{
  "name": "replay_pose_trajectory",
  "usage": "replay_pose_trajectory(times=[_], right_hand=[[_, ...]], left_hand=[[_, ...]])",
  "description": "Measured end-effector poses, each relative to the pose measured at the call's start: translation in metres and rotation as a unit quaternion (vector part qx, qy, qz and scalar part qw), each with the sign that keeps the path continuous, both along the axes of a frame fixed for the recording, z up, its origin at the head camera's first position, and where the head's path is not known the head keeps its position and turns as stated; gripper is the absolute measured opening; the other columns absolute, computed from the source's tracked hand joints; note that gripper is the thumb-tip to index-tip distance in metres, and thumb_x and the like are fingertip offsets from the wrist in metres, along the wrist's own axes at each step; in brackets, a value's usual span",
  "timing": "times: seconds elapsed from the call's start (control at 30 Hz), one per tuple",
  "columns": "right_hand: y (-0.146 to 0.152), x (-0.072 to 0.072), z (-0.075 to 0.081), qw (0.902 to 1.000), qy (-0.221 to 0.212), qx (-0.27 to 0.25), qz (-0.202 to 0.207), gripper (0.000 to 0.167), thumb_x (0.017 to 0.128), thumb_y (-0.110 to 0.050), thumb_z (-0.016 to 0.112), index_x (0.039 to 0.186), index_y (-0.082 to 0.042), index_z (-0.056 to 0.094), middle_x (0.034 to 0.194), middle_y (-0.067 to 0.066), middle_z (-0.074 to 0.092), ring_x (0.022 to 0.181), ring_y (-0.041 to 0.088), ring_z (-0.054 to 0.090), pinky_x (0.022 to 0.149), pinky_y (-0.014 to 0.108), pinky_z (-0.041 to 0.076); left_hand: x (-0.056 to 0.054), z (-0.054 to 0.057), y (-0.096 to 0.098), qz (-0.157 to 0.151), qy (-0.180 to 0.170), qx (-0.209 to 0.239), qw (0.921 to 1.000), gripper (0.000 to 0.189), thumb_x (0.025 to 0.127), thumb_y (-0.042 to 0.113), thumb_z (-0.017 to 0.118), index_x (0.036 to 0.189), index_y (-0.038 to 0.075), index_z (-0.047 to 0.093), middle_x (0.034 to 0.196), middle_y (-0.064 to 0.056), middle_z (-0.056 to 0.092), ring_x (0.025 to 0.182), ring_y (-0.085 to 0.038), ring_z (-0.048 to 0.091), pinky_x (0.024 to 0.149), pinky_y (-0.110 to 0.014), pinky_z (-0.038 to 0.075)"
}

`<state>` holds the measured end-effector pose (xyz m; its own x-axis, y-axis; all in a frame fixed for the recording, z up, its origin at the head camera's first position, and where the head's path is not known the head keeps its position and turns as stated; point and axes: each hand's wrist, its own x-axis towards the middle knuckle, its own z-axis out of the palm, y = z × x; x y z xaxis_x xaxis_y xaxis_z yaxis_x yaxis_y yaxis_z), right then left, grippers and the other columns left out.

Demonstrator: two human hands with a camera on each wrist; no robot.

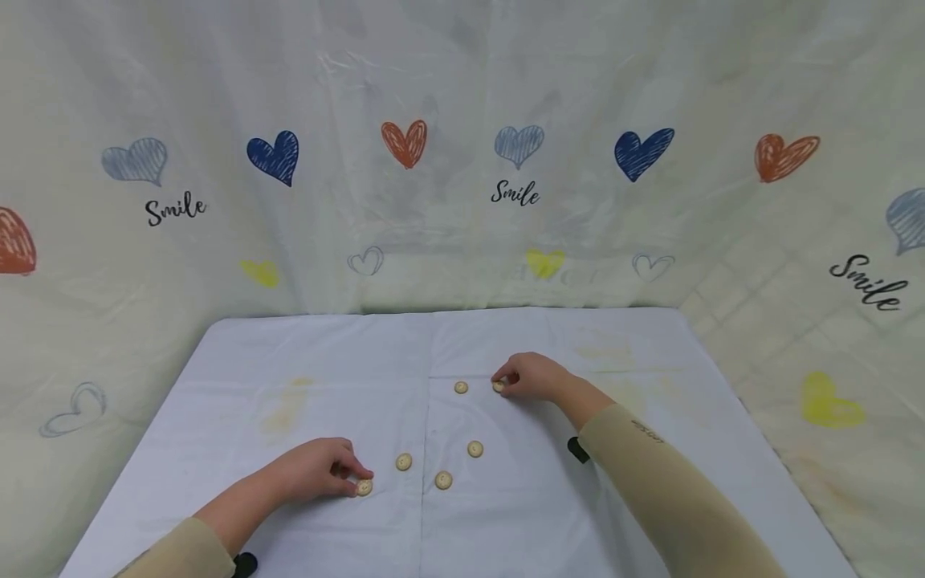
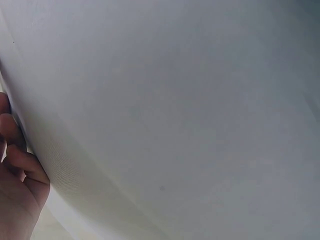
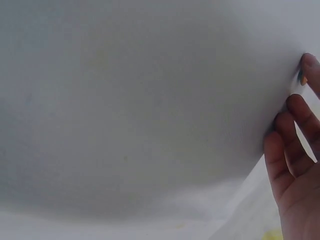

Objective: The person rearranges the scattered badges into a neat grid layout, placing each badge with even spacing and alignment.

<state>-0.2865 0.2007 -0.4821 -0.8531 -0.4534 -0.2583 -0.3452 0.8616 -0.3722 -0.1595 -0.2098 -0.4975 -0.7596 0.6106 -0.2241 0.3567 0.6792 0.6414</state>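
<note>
The left hand is pinching the near-left button at thumb and forefinger; the right hand is pinching the far-right button; whether either is resting on the cloth, I cannot tell. The far loose button, left loose button, right loose button and near loose button are lying apart between the hands.

A pinched button could slip, its thin rim giving little purchase; the left hand, straying inward, could nudge the left loose button; the right could knock the far loose one, lying just beside its fingertips; a crease could catch a rim.

A white cloth, creased and yellow-stained, is covering the tabletop; behind it a pale sheet is hanging, showing hearts and the word "Smile".
</note>
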Motion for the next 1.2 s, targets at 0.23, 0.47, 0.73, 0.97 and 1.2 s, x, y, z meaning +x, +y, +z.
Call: replay_pose_trajectory(times=[0.23, 0.47, 0.73, 0.97, 1.2], right_hand=[[0.004, -0.004, -0.004, 0.9999, -0.006, -0.006, -0.007, 0.026, 0.088, -0.023, 0.077, 0.113, -0.024, 0.077, 0.085, -0.007, 0.058, 0.081, 0.012, 0.052, 0.076, 0.031, 0.044], [0.004, -0.002, -0.002, 0.9998, -0.011, -0.007, -0.012, 0.029, 0.086, -0.025, 0.079, 0.115, -0.025, 0.077, 0.085, -0.005, 0.057, 0.081, 0.013, 0.051, 0.075, 0.031, 0.044], [0.011, 0.005, 0.001, 0.9991, 0.010, -0.039, -0.013, 0.031, 0.086, -0.025, 0.079, 0.116, -0.022, 0.076, 0.086, -0.007, 0.059, 0.079, 0.012, 0.052, 0.075, 0.031, 0.045], [0.020, 0.020, 0.012, 0.9983, 0.031, -0.046, 0.013, 0.033, 0.088, -0.028, 0.077, 0.120, -0.022, 0.074, 0.085, -0.009, 0.058, 0.079, 0.011, 0.052, 0.075, 0.031, 0.045], [0.028, 0.047, 0.028, 0.9984, 0.020, -0.046, 0.026, 0.034, 0.088, -0.028, 0.077, 0.121, -0.025, 0.074, 0.088, -0.014, 0.058, 0.084, 0.010, 0.054, 0.076, 0.032, 0.046]], left_hand=[[-0.001, -0.002, 0.000, 0.003, -0.006, -0.003, 1.0000, 0.022, 0.083, 0.032, 0.080, 0.105, 0.033, 0.079, 0.080, 0.015, 0.055, 0.072, -0.002, 0.051, 0.066, -0.024, 0.043], [0.000, -0.002, 0.000, 0.004, -0.008, 0.004, 1.0000, 0.022, 0.082, 0.031, 0.081, 0.105, 0.032, 0.079, 0.079, 0.013, 0.055, 0.072, -0.003, 0.050, 0.065, -0.024, 0.043], [0.000, -0.002, 0.000, 0.005, -0.007, 0.006, 0.9999, 0.022, 0.082, 0.031, 0.081, 0.104, 0.031, 0.080, 0.079, 0.013, 0.055, 0.072, -0.003, 0.050, 0.065, -0.024, 0.043], [0.001, -0.003, 0.000, 0.004, -0.001, -0.003, 1.0000, 0.022, 0.082, 0.031, 0.081, 0.104, 0.033, 0.079, 0.079, 0.015, 0.055, 0.072, -0.002, 0.051, 0.066, -0.024, 0.043], [0.001, -0.003, 0.000, 0.005, -0.004, 0.001, 1.0000, 0.022, 0.083, 0.032, 0.081, 0.105, 0.033, 0.079, 0.079, 0.014, 0.056, 0.072, -0.003, 0.052, 0.066, -0.024, 0.044]])
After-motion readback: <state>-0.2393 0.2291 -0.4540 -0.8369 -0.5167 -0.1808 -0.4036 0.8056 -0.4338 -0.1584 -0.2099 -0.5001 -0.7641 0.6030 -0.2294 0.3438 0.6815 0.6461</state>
